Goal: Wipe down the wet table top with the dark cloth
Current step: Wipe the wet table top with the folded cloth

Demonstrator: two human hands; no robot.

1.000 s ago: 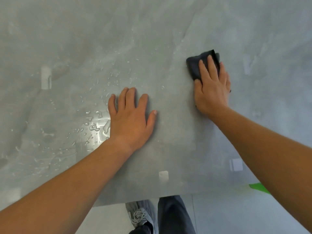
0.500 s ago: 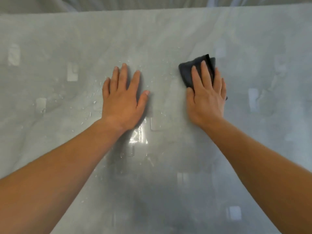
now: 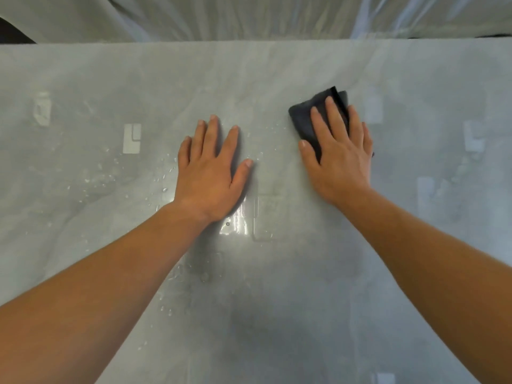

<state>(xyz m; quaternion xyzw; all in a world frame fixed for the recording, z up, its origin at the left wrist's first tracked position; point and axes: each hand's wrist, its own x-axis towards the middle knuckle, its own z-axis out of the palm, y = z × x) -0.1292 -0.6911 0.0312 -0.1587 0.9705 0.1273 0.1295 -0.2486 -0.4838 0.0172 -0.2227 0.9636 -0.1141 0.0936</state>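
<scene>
The grey marble-look table top point(image 3: 110, 79) fills most of the view. My right hand point(image 3: 339, 156) presses flat on the folded dark cloth point(image 3: 303, 117), whose far and left parts stick out beyond my fingers. My left hand point(image 3: 212, 173) lies flat on the bare table to the left of the cloth, fingers spread, holding nothing. Water droplets point(image 3: 163, 178) dot the surface left of my left hand and below my left forearm. A wet shiny patch point(image 3: 235, 223) sits just below my left wrist.
The table's far edge point(image 3: 249, 41) runs across the top of the view. Beyond it hangs pale sheeting or curtain point(image 3: 249, 15). Ceiling-light reflections point(image 3: 131, 138) show on the table surface.
The view has tilted up, so the far table edge and sheeting now show and the near edge, shoe and floor are gone. Both hands have slid farther away across the table, the cloth under the right.
</scene>
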